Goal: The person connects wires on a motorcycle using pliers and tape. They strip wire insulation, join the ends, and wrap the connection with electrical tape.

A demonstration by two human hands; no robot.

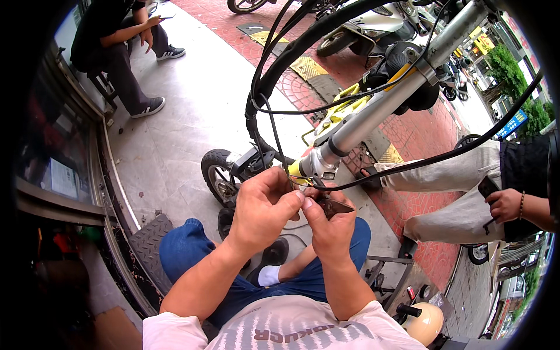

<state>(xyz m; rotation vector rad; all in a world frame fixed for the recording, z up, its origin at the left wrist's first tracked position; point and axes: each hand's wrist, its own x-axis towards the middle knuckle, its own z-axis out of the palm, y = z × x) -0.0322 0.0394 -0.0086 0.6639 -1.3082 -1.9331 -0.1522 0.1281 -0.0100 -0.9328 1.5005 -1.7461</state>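
In front of me, my left hand (261, 211) is closed in a pinch on thin wires (301, 181) at the lower end of a scooter's silver stem (373, 119). Against it, thumb tip nearly touching, my right hand (331, 228) is closed around a small dark flat piece (336, 206), whose kind I cannot make out. The wire ends between the fingertips are mostly hidden. Just beyond the hands are the stem's yellow section (296, 169) and a silver clamp (321, 161). A long black cable (408, 169) curves off to the right.
A small black wheel (219, 177) stands beyond my left hand. At right, a person in light trousers (449, 175) stands close, holding a phone (487, 186). Another person sits far left (111, 55). A glass-fronted door frame (64, 146) runs along the left. Parked motorbikes (373, 29) stand behind.
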